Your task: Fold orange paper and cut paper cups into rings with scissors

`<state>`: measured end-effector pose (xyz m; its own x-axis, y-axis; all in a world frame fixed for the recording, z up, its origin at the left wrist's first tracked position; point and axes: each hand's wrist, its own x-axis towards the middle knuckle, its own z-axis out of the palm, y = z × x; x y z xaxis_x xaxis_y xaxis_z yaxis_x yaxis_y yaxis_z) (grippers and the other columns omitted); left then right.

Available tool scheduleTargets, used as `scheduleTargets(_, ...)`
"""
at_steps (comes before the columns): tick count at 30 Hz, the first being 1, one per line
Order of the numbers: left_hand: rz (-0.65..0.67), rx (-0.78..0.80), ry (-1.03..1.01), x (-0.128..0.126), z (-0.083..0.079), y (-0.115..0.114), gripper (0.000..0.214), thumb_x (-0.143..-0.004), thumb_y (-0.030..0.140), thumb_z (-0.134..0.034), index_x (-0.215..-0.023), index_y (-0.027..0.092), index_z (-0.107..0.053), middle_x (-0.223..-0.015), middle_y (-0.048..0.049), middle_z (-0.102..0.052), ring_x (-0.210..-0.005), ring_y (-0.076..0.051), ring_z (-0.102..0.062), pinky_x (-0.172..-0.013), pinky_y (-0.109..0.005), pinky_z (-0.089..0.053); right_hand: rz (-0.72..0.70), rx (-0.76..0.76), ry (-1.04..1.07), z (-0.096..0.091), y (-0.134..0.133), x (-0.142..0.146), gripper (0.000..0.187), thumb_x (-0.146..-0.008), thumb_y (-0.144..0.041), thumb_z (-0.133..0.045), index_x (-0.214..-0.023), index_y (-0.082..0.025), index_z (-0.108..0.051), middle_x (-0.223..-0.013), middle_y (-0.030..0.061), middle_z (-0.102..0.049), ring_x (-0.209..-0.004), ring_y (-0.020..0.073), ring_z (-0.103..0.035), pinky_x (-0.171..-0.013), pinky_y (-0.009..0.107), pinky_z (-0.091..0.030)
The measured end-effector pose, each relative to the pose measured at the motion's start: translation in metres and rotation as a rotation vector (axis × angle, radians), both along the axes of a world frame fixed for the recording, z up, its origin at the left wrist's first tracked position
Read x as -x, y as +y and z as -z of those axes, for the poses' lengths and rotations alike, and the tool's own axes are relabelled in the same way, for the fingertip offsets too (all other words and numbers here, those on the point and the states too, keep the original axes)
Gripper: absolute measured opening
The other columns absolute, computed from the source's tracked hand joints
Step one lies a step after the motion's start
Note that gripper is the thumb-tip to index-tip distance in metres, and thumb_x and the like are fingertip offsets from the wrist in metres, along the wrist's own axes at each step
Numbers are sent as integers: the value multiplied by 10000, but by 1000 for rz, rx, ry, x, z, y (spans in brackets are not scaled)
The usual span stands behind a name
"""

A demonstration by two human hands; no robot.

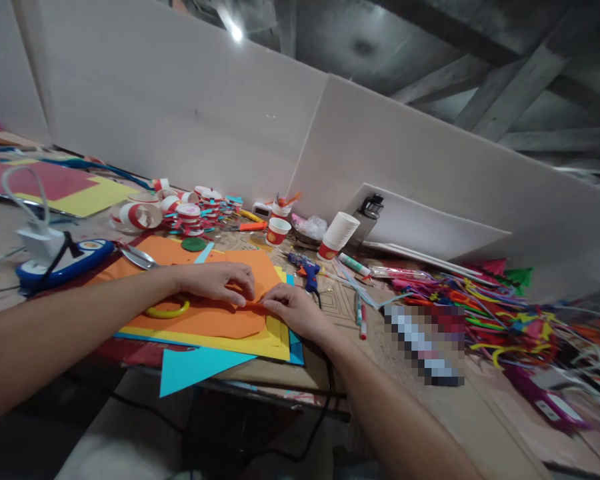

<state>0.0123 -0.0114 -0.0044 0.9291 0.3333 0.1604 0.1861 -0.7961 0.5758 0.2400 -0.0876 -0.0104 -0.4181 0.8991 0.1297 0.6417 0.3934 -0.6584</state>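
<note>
The orange paper (215, 323) lies on the surface under the left hand (219, 280), whose fingers are pressed flat. The right hand (293, 310) presses fingertips along its edge, seemingly on a fold. Even pressure would keep it straight.

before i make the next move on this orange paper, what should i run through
1. Both hands on the sheet: ok. The left hand and right hand press on the orange paper.
2. Crease lying flat: cannot tell, the fingertips cover it.
3. Sheets beneath squared up: not ok. A blue triangular sheet sticks out past the yellow sheet.
4. Orange paper free of clutter: not ok. A yellow ring lies on it by the left wrist.
5. Glue gun apart from the hands: ok, it lies beyond the right hand.
6. Scissors away from the fingers: ok, at the far left edge.
</note>
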Motion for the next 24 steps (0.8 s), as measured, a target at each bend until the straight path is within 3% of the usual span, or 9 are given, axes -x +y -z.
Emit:
scheduleTargets(9,-9,-4,-72,0,0,-4,233,-900,322,-556,-861,144,-702,-868,-74,-689,-797,-130,-623,-745,-208,-460,12,-174,-37,0,-5,4,127,-868,-155,-613,-782,-159,-706,-793,31,-662,-756,119,-593,-706,227,-437)
scheduleTargets(14,-89,-93,-236,3,-2,-3,195,-885,291,-584,-865,139,-704,-880,-92,-709,-824,-144,-632,-770,-238,-476,31,-266,-38,-5,-7,3,96,-855,-140,-628,-863,-153,-722,-850,53,-672,-831,142,-596,-765,256,-447)
scheduleTargets(24,-101,-151,-211,1,0,-1,180,-865,296,-615,-835,153,-720,-853,-75,-731,-784,-134,-647,-735,-228,-478,120,-334,-55,-3,-11,4,80,-789,-108,-695,-766,-168,-743,-741,30,-639,-735,138,-583,-677,258,-438)
